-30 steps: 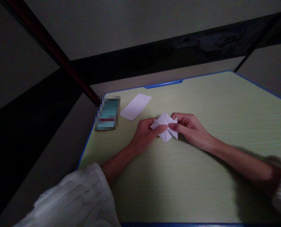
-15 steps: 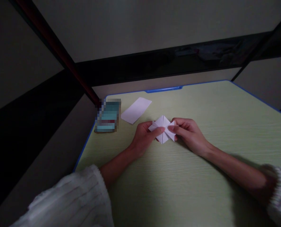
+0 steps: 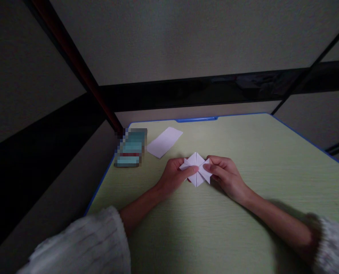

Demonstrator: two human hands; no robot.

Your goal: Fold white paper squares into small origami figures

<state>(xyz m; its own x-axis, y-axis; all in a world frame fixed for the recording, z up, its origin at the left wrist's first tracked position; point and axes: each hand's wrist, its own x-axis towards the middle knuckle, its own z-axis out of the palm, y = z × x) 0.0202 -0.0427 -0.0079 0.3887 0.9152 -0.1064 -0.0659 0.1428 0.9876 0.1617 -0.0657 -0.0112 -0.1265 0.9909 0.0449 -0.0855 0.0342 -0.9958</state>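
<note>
A small white folded paper piece, star-like with several pointed flaps, is held just above the pale green table. My left hand pinches its left side, thumb on top. Pinching the right side is my right hand, thumb and fingers closed on a flap. Both thumbs meet near the paper's middle. White knitted sleeves cover both forearms lower down.
A flat white paper strip lies on the table behind my left hand. A blurred teal card or small box sits at the table's far left corner. The table has a blue rim. Dark wall beams run behind.
The view has tilted upward, so hands and table sit lower in the picture. My hands keep the same pinch on the folded paper, with its flaps pressed slightly closer together.
</note>
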